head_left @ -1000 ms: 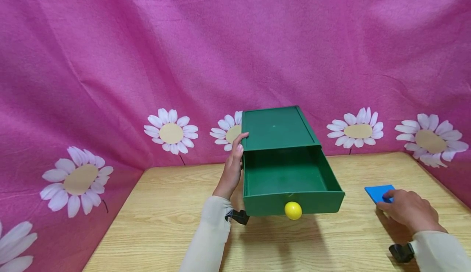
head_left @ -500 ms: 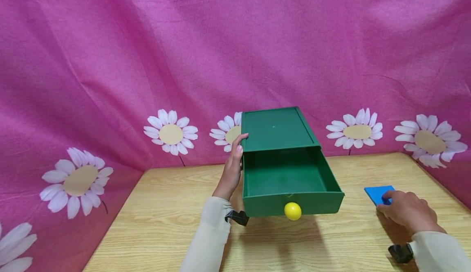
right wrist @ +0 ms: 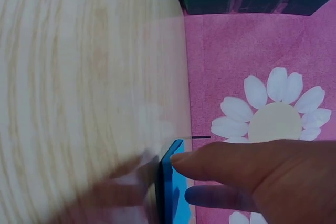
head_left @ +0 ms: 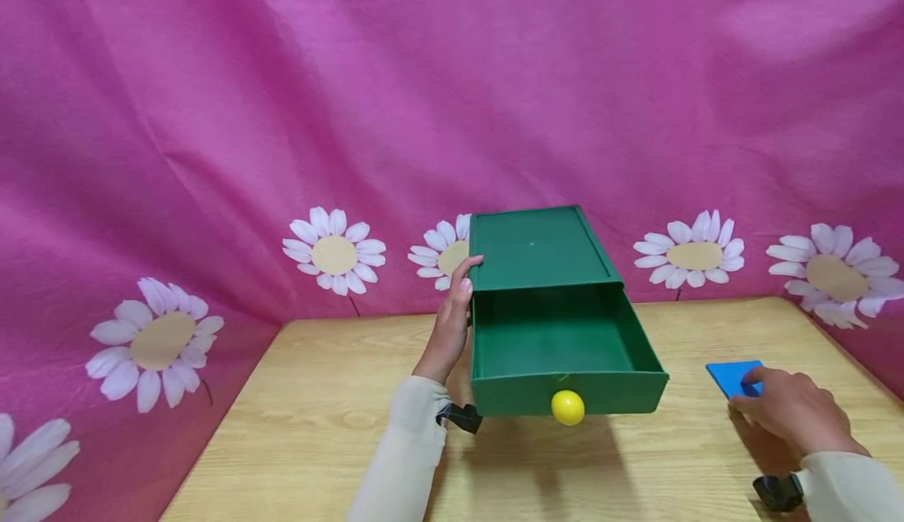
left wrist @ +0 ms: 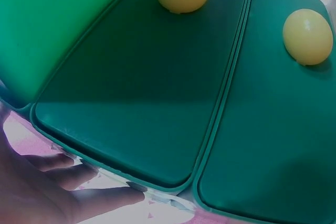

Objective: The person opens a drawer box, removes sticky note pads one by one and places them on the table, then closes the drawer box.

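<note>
A green plastic drawer unit [head_left: 537, 249] stands on the table with its top drawer [head_left: 504, 394] pulled out toward me; the drawer has a yellow round knob [head_left: 568, 407]. Along the unit's left side lies my left hand [head_left: 450, 330], one fingertip at the top edge. In the left wrist view its fingers [left wrist: 107, 200] stretch beside the lower drawer fronts [left wrist: 126, 129], which have yellow knobs [left wrist: 307, 36]. My right hand [head_left: 798, 406] is at a flat blue square [head_left: 733, 377] on the right of the table, thumb and a finger against it. The hand hides part of the square.
The wooden table [head_left: 318, 420] ends at a pink cloth wall [head_left: 565, 98] printed with white daisies. The cloth also closes in the left and right sides. Dark straps with black pieces [head_left: 779, 492] sit at the wrists.
The head view has shifted very slightly. Both hands, the drawer unit and the blue square keep their places.
</note>
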Available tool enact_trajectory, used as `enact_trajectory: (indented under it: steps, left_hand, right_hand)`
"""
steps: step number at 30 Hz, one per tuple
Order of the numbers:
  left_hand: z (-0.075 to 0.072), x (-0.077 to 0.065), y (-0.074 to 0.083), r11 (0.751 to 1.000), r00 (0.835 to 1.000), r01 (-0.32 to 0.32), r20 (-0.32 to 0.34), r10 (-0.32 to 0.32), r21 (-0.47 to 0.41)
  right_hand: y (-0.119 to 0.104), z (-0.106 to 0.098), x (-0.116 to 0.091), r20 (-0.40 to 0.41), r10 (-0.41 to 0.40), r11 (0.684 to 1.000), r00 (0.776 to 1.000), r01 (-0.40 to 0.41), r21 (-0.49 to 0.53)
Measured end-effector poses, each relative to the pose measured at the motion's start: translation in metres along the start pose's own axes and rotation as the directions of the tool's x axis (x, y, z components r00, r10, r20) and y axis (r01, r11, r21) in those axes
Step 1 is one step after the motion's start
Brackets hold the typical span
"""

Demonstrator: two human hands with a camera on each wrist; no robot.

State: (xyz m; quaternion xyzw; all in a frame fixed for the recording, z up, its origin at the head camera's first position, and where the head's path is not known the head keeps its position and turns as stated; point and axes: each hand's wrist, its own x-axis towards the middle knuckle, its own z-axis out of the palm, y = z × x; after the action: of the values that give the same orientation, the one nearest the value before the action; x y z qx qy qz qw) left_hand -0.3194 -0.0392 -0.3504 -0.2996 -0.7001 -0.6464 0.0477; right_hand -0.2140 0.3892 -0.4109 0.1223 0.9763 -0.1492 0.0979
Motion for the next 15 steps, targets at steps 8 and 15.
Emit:
enact_trajectory:
  steps: [8, 15]
  left_hand:
    - [0.005, -0.004, 0.013, 0.999, 1.000, 0.009, 0.025, -0.010, 0.038]
    - [0.004, -0.008, 0.033, 1.000, 1.000, 0.012, 0.009, -0.012, 0.022]
  right_hand:
    - [-0.004, -0.002, -0.007, -0.047, 0.088, 0.996, 0.995, -0.088, 0.005]
    - [-0.018, -0.015, -0.013, -0.135, 0.001, 0.999, 0.991, 0.004, 0.037]
